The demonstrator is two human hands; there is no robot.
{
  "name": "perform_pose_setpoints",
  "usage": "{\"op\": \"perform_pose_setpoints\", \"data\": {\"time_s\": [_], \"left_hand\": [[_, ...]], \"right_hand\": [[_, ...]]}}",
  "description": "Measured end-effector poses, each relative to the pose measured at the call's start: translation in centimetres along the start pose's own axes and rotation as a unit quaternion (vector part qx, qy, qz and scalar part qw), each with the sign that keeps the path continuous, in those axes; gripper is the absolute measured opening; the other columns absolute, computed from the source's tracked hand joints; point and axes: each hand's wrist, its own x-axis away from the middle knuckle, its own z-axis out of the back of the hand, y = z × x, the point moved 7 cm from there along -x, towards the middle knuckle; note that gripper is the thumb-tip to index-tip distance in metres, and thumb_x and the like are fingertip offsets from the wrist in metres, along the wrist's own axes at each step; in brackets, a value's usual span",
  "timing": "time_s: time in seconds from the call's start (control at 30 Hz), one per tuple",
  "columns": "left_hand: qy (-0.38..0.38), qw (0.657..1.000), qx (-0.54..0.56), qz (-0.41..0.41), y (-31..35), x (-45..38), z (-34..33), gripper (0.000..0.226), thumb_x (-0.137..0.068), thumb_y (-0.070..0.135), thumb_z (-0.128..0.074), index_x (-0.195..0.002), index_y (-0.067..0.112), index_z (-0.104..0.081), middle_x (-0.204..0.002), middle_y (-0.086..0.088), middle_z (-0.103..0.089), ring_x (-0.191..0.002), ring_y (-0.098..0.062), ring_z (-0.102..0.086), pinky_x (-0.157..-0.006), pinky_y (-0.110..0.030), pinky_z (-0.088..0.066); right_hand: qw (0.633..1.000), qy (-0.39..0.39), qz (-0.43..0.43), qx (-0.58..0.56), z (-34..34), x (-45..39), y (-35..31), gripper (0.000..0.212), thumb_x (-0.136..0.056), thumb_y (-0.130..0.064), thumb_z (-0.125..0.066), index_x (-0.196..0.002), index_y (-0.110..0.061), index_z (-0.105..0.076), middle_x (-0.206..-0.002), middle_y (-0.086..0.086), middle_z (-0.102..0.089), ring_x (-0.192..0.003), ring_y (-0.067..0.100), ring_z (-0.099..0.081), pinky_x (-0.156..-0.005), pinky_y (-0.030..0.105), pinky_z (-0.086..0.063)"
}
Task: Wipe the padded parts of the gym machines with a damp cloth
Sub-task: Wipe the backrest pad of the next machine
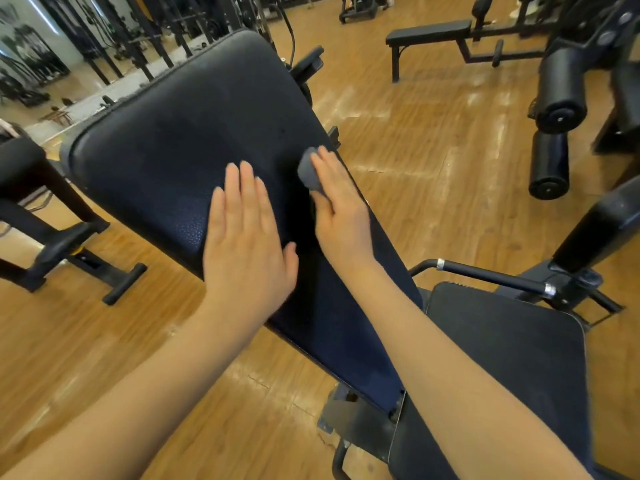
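On backrest pad [166,147], left hand [246,244] flat, right hand [341,216] gripping grey cloth [309,172], no legible writing

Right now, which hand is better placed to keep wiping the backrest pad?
Right hand: it already presses the grey cloth against the backrest pad. The left hand lies flat, without a cloth.

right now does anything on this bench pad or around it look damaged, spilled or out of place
Nothing stands out. The dark back pad shows no tear or spill. The left hand rests flat on it, and the right hand presses a small grey cloth near its right edge. Pale streaks on the wooden floor look like glare or wear; I cannot tell which.
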Motion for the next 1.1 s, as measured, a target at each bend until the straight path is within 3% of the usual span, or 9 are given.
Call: {"op": "perform_pose_setpoints", "data": {"time_s": [0.13,0.27,0.33,0.5,0.7,0.77,0.9,1.03,1.1], "left_hand": [[-0.008,0.999,-0.052,0.001,-1.4,-1.1,0.3,0.090,-0.090,0.048,-0.041,-0.148,-0.011,-0.007,-0.157,-0.030,-0.009,-0.148,-0.040,-0.007,-0.119,-0.045,-0.001],[-0.001,0.997,-0.072,-0.010,-1.0,-0.9,0.1,0.088,-0.091,0.049,-0.035,-0.148,-0.012,-0.008,-0.157,-0.030,-0.011,-0.147,-0.041,-0.010,-0.118,-0.046,-0.004],[0.009,0.997,-0.081,-0.012,-1.0,-1.0,0.1,0.087,-0.092,0.049,-0.033,-0.148,-0.013,-0.009,-0.157,-0.031,-0.011,-0.147,-0.041,-0.011,-0.118,-0.047,-0.005],[0.014,0.998,-0.068,-0.012,-1.1,-1.0,0.1,0.087,-0.091,0.046,-0.039,-0.147,-0.014,-0.010,-0.156,-0.033,-0.012,-0.146,-0.042,-0.011,-0.118,-0.047,-0.005],[0.015,0.999,-0.047,0.013,-1.4,-1.1,0.1,0.087,-0.092,0.046,-0.036,-0.147,-0.016,-0.007,-0.155,-0.036,-0.008,-0.146,-0.046,-0.007,-0.119,-0.048,-0.001],[0.012,0.998,-0.062,0.012,-1.3,-1.1,-0.1,0.088,-0.092,0.047,-0.033,-0.146,-0.017,-0.007,-0.154,-0.036,-0.008,-0.146,-0.046,-0.008,-0.119,-0.048,-0.003],[0.017,0.997,-0.074,0.011,-1.2,-1.1,0.0,0.088,-0.092,0.048,-0.033,-0.146,-0.017,-0.009,-0.154,-0.036,-0.010,-0.146,-0.045,-0.010,-0.119,-0.049,-0.005],[0.017,0.997,-0.078,0.012,-1.2,-1.1,0.0,0.089,-0.092,0.049,-0.032,-0.147,-0.016,-0.008,-0.155,-0.036,-0.009,-0.146,-0.045,-0.010,-0.119,-0.049,-0.006],[0.019,0.996,-0.081,0.008,-1.2,-1.1,0.0,0.088,-0.092,0.049,-0.031,-0.147,-0.016,-0.009,-0.154,-0.036,-0.011,-0.146,-0.045,-0.011,-0.118,-0.049,-0.006]], "right_hand": [[0.999,-0.024,0.018,0.040,-2.7,0.2,0.9,0.054,-0.088,0.012,-0.042,-0.138,-0.007,-0.042,-0.145,0.006,-0.040,-0.139,0.020,-0.026,-0.111,0.013,-0.016],[0.997,-0.013,-0.046,0.068,-0.9,4.0,6.2,0.062,-0.084,0.021,-0.042,-0.138,-0.009,-0.043,-0.142,-0.009,-0.031,-0.137,0.012,-0.025,-0.112,0.045,-0.029],[0.994,-0.018,-0.074,0.075,-0.2,5.0,7.3,0.060,-0.084,0.021,-0.043,-0.137,-0.009,-0.045,-0.141,-0.009,-0.031,-0.136,0.012,-0.026,-0.110,0.048,-0.033],[0.998,0.037,-0.019,0.043,0.2,1.2,1.5,0.049,-0.087,0.012,-0.042,-0.133,-0.003,-0.048,-0.141,0.007,-0.043,-0.135,0.021,-0.033,-0.111,0.036,-0.030],[0.995,-0.007,0.092,0.031,-3.1,-2.8,-2.7,0.048,-0.083,0.016,-0.049,-0.128,-0.001,-0.054,-0.136,0.016,-0.050,-0.133,0.029,-0.036,-0.109,0.008,-0.013],[0.996,0.000,0.079,0.046,-2.3,-1.4,-0.3,0.053,-0.080,0.020,-0.048,-0.128,-0.002,-0.054,-0.136,0.013,-0.050,-0.133,0.026,-0.036,-0.111,0.014,-0.017],[0.997,-0.015,0.014,0.071,-1.0,0.9,3.2,0.057,-0.080,0.021,-0.046,-0.131,-0.004,-0.051,-0.139,0.002,-0.043,-0.135,0.025,-0.034,-0.110,0.045,-0.033],[0.998,0.011,0.048,0.045,-0.3,-3.5,-0.8,0.050,-0.083,0.018,-0.044,-0.128,0.000,-0.053,-0.137,0.015,-0.049,-0.133,0.023,-0.036,-0.112,0.022,-0.024],[0.993,-0.006,0.108,0.044,-1.2,-6.2,-4.0,0.047,-0.085,0.013,-0.044,-0.130,0.000,-0.051,-0.138,0.018,-0.047,-0.134,0.029,-0.037,-0.111,0.027,-0.025]]}}
